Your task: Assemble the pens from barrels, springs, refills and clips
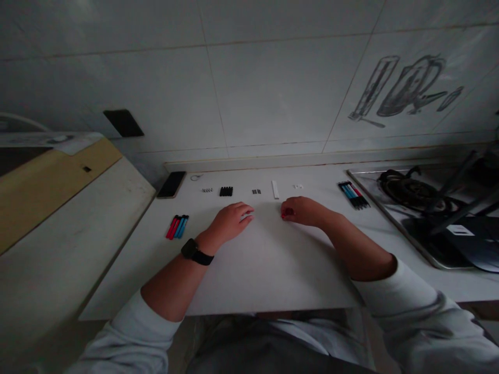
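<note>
My left hand (233,221) hovers over or rests on the white countertop (249,270), thumb and fingers apart with nothing between them. A short way to its right, my right hand (304,210) is curled with its fingers closed around a small red piece (285,216), mostly hidden by the fingers. Beyond the hands lie white sticks (275,189), small dark pieces (256,191), black ribbed pieces (226,191), spring-like bits (207,190) and tiny white pieces (298,186). Red and blue pen barrels (177,227) lie to the left of my left hand.
Several slim pen-like pieces (353,195) in blue, red and black lie at right, beside a gas stove (405,195). A dark phone (171,185) and a small ring (195,177) sit at the back left. A pale panel (78,223) borders the left side; a tiled wall stands behind.
</note>
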A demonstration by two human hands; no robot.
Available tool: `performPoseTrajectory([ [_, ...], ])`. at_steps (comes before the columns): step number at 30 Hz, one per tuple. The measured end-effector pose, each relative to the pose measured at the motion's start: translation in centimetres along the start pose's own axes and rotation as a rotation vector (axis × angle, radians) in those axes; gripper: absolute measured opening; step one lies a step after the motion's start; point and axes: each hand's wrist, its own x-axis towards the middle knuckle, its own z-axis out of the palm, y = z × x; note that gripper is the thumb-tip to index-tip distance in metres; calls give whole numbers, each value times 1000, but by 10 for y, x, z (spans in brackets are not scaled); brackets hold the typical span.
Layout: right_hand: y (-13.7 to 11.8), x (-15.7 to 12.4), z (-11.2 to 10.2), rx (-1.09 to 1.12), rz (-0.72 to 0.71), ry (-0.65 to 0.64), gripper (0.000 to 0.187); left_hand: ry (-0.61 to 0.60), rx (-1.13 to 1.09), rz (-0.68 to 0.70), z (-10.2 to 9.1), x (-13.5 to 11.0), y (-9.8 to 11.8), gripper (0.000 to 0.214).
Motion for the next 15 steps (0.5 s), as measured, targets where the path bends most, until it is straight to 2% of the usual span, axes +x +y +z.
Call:
performPoseTrajectory([
  [5, 2, 0, -2, 48, -31, 34, 17, 8, 3, -25, -1, 1, -2, 19],
  [12, -7, 2, -4, 57, -117, 285, 25, 62, 45, -85, -6, 3, -4, 15],
  [15, -15, 4, 2, 55, -152, 326, 26, 134, 91, -164, -13, 4, -15, 15],
])
